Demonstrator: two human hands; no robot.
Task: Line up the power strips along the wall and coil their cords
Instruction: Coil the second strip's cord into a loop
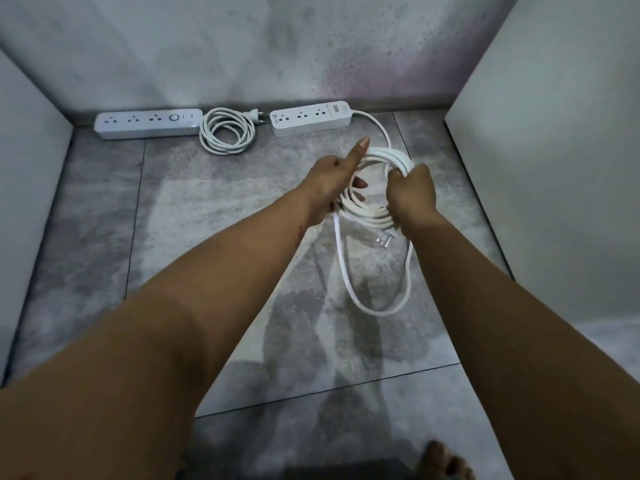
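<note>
A: Cord [372, 216] coiling underway. Right hand [412, 194] is fisted around the bundled loops; left hand [329, 181] grips the opposite side, index finger sticking out straight.

B: Where's the slack?

A: One long loop [377, 306] hangs toward the tiled floor [207, 220], plug [382, 241] dangling just below the right wrist. I'd say fold that loop up to match the others, keep turns flat, then lay the bundle beside its strip.

B: Strips?

A: Right power strip [311, 120] lies against the wall [242, 64], long axis along it, cord exiting its right end. Left power strip [149, 123] is in line, its coiled cord [227, 135] resting between the two.
</note>
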